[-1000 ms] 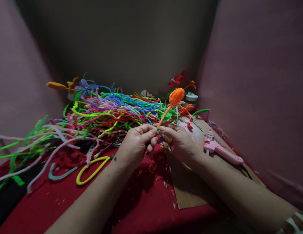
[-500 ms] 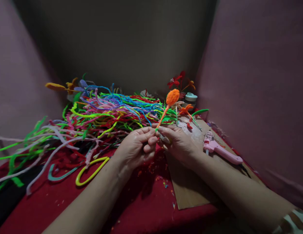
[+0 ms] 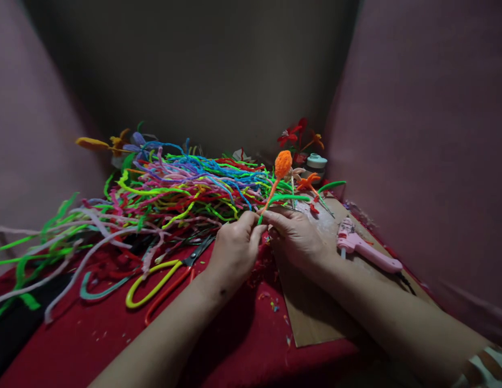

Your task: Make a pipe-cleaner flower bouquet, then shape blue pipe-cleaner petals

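Observation:
An orange pipe-cleaner flower bud (image 3: 283,163) stands tilted on a thin orange stem above my hands. My left hand (image 3: 235,249) and my right hand (image 3: 296,235) meet at the bottom of that stem, both pinching it, with a bit of green pipe cleaner at the grip. The fingertips touch each other over the red cloth (image 3: 93,339).
A big heap of coloured pipe cleaners (image 3: 162,188) fills the left and back. Yellow-handled scissors (image 3: 162,277) lie left of my left hand. A pink glue gun (image 3: 366,250) rests on a brown board (image 3: 315,312) at right. Finished flowers (image 3: 293,133) and a small pot (image 3: 317,160) stand behind.
My left hand has turned over, back now up, uncovering the scissors' blades and an orange handle. The bud has tipped slightly left and its stem stands steeper.

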A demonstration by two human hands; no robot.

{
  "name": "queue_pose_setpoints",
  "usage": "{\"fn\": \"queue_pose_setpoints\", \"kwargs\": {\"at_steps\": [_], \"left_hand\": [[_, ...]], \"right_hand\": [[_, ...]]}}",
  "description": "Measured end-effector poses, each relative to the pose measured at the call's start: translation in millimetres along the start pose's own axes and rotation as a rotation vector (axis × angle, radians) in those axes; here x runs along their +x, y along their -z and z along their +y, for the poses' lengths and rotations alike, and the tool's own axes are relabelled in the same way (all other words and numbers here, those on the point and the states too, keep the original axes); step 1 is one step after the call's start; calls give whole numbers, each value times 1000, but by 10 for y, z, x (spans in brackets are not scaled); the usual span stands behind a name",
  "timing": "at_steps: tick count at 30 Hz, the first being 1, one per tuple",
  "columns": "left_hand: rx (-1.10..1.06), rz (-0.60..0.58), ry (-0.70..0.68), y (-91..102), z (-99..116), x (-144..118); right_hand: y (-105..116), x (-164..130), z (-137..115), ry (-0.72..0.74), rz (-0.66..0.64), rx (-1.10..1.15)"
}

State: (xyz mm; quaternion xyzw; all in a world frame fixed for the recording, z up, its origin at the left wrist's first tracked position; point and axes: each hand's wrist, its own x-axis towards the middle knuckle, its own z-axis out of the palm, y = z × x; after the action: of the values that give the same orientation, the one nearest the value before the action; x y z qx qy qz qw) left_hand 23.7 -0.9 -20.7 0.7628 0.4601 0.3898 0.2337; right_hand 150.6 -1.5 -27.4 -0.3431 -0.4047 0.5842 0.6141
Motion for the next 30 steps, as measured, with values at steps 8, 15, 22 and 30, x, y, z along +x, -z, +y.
{"fn": "queue_pose_setpoints", "kwargs": {"at_steps": [8, 15, 22, 30], "left_hand": [[-184, -38, 115, 1, -42, 38], [-571, -128, 301, 86, 71, 76], [-773, -190, 368, 112, 92, 49], [-976, -281, 417, 150, 94, 58]], "right_hand": [[0, 3, 1, -1, -49, -41], [-6, -62, -85, 56, -218, -107], [63, -11, -12, 162, -126, -197], [51, -91, -158, 199, -138, -337]]}}
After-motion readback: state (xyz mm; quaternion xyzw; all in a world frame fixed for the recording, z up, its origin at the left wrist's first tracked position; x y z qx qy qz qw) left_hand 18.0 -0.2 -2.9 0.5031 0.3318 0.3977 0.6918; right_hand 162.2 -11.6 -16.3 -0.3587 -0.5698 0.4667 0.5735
